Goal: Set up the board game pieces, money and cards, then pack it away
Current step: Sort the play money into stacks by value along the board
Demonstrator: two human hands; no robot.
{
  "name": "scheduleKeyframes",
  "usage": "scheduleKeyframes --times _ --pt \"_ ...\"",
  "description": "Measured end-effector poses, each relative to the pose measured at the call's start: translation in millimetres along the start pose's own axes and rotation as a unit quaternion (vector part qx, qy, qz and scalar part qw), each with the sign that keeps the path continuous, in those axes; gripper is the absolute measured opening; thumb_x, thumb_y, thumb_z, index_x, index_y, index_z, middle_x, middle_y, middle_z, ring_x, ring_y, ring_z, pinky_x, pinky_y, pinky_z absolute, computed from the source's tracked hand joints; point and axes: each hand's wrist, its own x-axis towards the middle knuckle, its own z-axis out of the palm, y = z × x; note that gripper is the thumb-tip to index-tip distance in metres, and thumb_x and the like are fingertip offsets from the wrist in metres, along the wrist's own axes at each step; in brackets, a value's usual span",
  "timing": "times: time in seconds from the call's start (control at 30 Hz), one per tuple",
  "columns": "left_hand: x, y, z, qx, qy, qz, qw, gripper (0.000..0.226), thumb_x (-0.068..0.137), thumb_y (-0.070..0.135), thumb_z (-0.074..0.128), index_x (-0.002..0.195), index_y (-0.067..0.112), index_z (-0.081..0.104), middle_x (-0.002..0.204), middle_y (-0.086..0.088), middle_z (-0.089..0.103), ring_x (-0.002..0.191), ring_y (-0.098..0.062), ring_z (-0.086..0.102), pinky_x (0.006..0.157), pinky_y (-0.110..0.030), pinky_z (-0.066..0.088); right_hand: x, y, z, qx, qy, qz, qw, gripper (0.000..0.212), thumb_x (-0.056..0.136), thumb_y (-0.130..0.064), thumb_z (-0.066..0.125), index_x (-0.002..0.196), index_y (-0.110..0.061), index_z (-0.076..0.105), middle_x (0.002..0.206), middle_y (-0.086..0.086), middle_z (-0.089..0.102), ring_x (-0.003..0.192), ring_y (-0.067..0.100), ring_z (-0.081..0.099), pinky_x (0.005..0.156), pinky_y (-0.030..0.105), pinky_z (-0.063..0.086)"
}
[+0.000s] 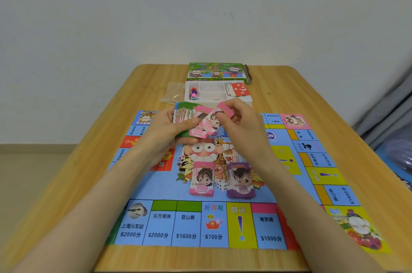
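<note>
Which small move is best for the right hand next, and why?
Probably the right hand should lay its pinched pink notes on the pink 5000 pile: they match, and the left hand holds a fan of notes to sort.

The board (156, 188) is light blue with fine white dots, bordered by green, yellow, pink and red squares. The held notes (189, 114) are green and pink. There is a pink stack (202, 180) and a purple stack (240, 182). The box (215, 71) is green, the tray (194, 85) white, the tabletop (289, 94) wood-grained.

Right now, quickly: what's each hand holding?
Left hand: grips a fanned stack of play money.
Right hand: pinches pink notes at their top edge.
</note>
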Motion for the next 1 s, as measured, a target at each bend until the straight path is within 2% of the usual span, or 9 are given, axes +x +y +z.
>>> scheduleKeyframes --times 0.03,0.1,0.13,0.27,0.37,0.5,0.67,0.87,1.0 --pt "1 0 -1 -0.003 0.013 -0.004 1.000 0.024 0.084 0.000 0.063 0.108 0.004 0.059 0.080 -0.005 0.073 0.061 -0.015 0.070 0.047 -0.018 0.054 0 0 0 0.010 -0.005 0.005 1.000 0.009 0.093 -0.014 0.056 0.088 -0.009 0.062 0.070 0.003 0.058 0.062 0.005 0.047 0.061 0.026 0.042" --pt "3 0 -3 -0.007 0.029 -0.004 1.000 0.025 0.084 0.001 0.064 0.108 0.002 0.058 0.082 -0.006 0.072 0.063 -0.015 0.070 0.047 -0.019 0.054 1 -3 -2 0.024 -0.046 0.018 0.999 0.017 0.094 -0.017 0.054 0.084 -0.009 0.065 0.077 0.012 0.064 0.071 0.020 0.056 0.070 0.038 0.048" --pt "4 -1 -4 -0.006 0.032 0.000 0.999 0.026 0.083 0.001 0.064 0.108 0.001 0.059 0.082 -0.006 0.072 0.062 -0.014 0.069 0.048 -0.019 0.055 0 -5 -4 0.025 -0.083 0.022 0.996 0.019 0.094 -0.017 0.054 0.082 -0.010 0.067 0.079 0.012 0.067 0.074 0.023 0.059 0.073 0.039 0.049" --pt "6 -2 -7 0.005 0.033 0.010 0.999 0.030 0.082 0.003 0.066 0.111 0.000 0.059 0.082 -0.004 0.072 0.064 -0.012 0.069 0.055 -0.022 0.058 -5 -10 -3 -0.029 -0.275 0.004 0.961 0.009 0.089 -0.014 0.063 0.082 -0.012 0.068 0.067 0.003 0.064 0.064 0.009 0.058 0.069 0.031 0.050" --pt "6 -2 -6 0.010 0.029 0.010 0.999 0.031 0.083 0.004 0.066 0.113 0.001 0.060 0.091 -0.009 0.072 0.070 -0.015 0.070 0.056 -0.023 0.058 -8 -7 1 -0.052 -0.337 -0.005 0.940 0.006 0.087 -0.017 0.066 0.088 -0.011 0.067 0.065 0.000 0.065 0.056 0.001 0.055 0.059 0.015 0.044" --pt "4 -2 -5 0.010 0.035 0.005 0.999 0.029 0.084 0.003 0.065 0.112 0.000 0.059 0.086 -0.008 0.071 0.063 -0.013 0.069 0.048 -0.018 0.054 -9 -3 1 -0.106 -0.359 -0.001 0.927 0.009 0.086 -0.022 0.068 0.093 -0.018 0.065 0.068 -0.007 0.062 0.058 -0.001 0.054 0.058 0.013 0.043" --pt "4 -1 -3 0.009 0.039 0.002 0.999 0.032 0.084 0.002 0.065 0.115 -0.002 0.058 0.086 -0.009 0.071 0.062 -0.013 0.069 0.047 -0.018 0.053 -10 -1 3 -0.149 -0.356 -0.011 0.922 0.011 0.082 -0.021 0.071 0.086 -0.020 0.060 0.071 -0.008 0.057 0.064 0.004 0.052 0.065 0.025 0.047" --pt "3 0 -3 0.004 0.040 -0.005 0.999 0.032 0.084 0.003 0.065 0.115 0.000 0.057 0.089 -0.009 0.071 0.065 -0.014 0.071 0.046 -0.018 0.052 -12 0 4 -0.204 -0.344 -0.041 0.916 0.014 0.080 -0.025 0.072 0.082 -0.019 0.059 0.067 -0.013 0.051 0.061 0.004 0.048 0.062 0.025 0.044" --pt "2 0 -3 0.008 0.037 -0.005 0.999 0.032 0.084 0.003 0.065 0.115 0.001 0.057 0.089 -0.009 0.072 0.066 -0.015 0.071 0.047 -0.018 0.053 -11 -2 3 -0.243 -0.343 -0.064 0.905 0.018 0.080 -0.030 0.071 0.083 -0.020 0.057 0.072 -0.013 0.047 0.065 0.004 0.045 0.062 0.025 0.041"
